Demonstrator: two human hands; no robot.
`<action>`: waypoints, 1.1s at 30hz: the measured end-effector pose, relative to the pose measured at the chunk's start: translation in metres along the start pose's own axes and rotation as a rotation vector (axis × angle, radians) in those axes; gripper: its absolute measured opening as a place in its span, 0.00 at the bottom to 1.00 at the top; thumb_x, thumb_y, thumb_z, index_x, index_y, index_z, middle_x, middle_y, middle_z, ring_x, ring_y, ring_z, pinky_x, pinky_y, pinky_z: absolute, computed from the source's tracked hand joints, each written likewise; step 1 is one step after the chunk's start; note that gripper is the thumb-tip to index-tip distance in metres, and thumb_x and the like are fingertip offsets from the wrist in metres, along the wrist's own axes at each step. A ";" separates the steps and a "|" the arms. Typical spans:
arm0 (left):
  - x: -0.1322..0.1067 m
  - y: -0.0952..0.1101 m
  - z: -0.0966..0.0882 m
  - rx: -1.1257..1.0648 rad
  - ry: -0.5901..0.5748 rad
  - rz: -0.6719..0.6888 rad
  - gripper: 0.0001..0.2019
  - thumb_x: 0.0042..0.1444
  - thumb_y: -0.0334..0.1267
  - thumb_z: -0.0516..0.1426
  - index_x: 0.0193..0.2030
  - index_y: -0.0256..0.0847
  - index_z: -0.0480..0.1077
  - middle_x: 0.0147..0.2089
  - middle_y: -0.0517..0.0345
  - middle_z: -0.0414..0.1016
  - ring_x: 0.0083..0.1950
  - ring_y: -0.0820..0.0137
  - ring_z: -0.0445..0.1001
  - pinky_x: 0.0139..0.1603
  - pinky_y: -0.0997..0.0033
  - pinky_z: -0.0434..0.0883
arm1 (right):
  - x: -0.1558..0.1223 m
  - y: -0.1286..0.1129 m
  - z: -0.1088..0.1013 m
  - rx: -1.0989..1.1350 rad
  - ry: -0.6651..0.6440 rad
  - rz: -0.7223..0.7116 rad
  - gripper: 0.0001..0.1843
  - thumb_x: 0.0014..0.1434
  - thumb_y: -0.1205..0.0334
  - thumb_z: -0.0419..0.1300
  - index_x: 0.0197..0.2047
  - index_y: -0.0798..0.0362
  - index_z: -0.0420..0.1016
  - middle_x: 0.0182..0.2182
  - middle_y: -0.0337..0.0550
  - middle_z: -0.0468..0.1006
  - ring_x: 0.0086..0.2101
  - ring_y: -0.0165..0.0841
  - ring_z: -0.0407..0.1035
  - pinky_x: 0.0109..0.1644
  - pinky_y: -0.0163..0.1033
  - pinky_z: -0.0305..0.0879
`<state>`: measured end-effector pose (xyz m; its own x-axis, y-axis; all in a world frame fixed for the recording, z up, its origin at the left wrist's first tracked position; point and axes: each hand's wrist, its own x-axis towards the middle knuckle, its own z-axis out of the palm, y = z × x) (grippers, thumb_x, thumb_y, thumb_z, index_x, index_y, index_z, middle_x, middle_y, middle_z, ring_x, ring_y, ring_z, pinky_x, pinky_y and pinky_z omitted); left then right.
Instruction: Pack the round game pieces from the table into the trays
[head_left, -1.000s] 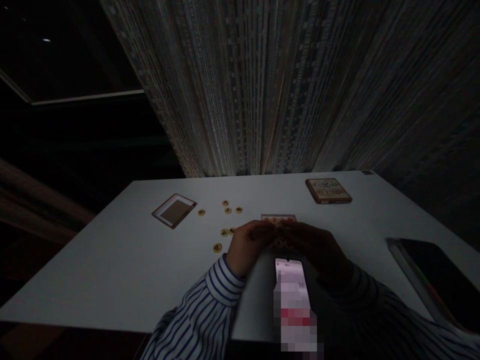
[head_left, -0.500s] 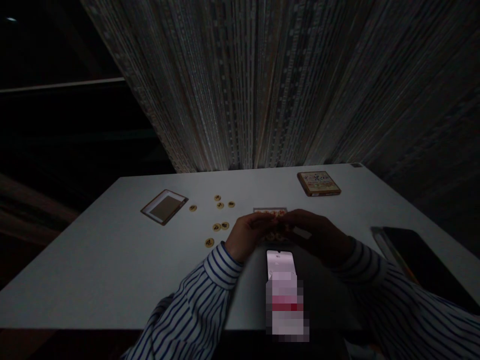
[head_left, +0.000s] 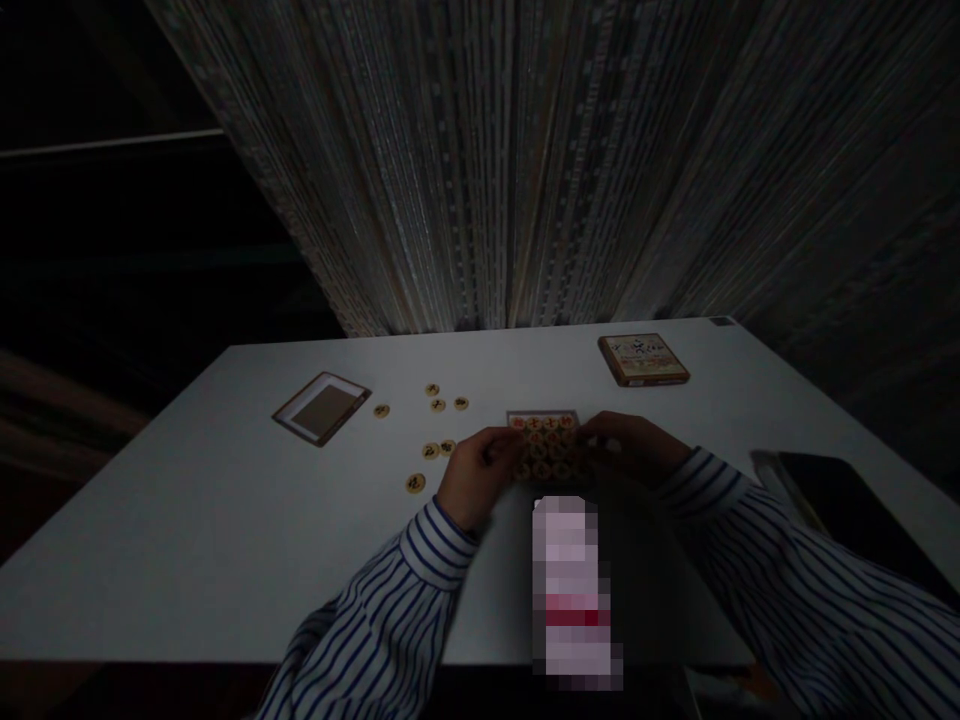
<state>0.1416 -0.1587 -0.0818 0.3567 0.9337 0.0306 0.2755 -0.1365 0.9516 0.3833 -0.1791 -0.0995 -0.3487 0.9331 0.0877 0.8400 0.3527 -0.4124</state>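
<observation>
Rows of round xiangqi pieces (head_left: 551,440) with red and dark characters sit in a small box (head_left: 541,413) near the middle of the table. My left hand (head_left: 476,480) is at the box's left side, thumb and fingers curled against its edge. On the opposite side my right hand (head_left: 637,447) has its fingers bent in to the right edge, with the fingertips dim in shadow. Several loose xiangqi pieces (head_left: 438,405) with dark characters lie to the left of the box. Just below it is a lit phone (head_left: 566,560), its screen mostly blurred out.
An open box lid (head_left: 281,413) or tray lies on the left of the white table (head_left: 187,530). A printed flat box (head_left: 643,358) is at the back right. A dark flat object (head_left: 840,500) lies by the right edge. A bead-patterned curtain (head_left: 480,180) hangs behind.
My hands have drawn apart from over the middle of the box to its two sides, uncovering the pieces inside. The view has shifted slightly.
</observation>
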 end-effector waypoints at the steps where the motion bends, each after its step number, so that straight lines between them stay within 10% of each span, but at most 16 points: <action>1: 0.000 -0.002 -0.001 0.022 -0.001 0.009 0.10 0.49 0.32 0.56 0.39 0.35 0.73 0.37 0.50 0.78 0.38 0.68 0.74 0.41 0.66 0.71 | 0.001 0.001 0.001 -0.008 -0.015 -0.007 0.12 0.52 0.61 0.57 0.40 0.52 0.75 0.33 0.47 0.74 0.30 0.32 0.69 0.35 0.39 0.67; 33: -0.003 -0.018 -0.014 0.092 0.034 0.026 0.13 0.49 0.38 0.56 0.41 0.36 0.72 0.27 0.57 0.74 0.28 0.73 0.70 0.31 0.73 0.67 | 0.006 0.012 0.012 -0.164 -0.107 0.026 0.13 0.54 0.61 0.55 0.41 0.47 0.77 0.32 0.45 0.73 0.29 0.32 0.68 0.33 0.37 0.64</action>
<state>0.1234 -0.1541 -0.0948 0.3353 0.9397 0.0671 0.3475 -0.1895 0.9183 0.3861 -0.1702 -0.1148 -0.3612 0.9323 -0.0215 0.9027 0.3437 -0.2590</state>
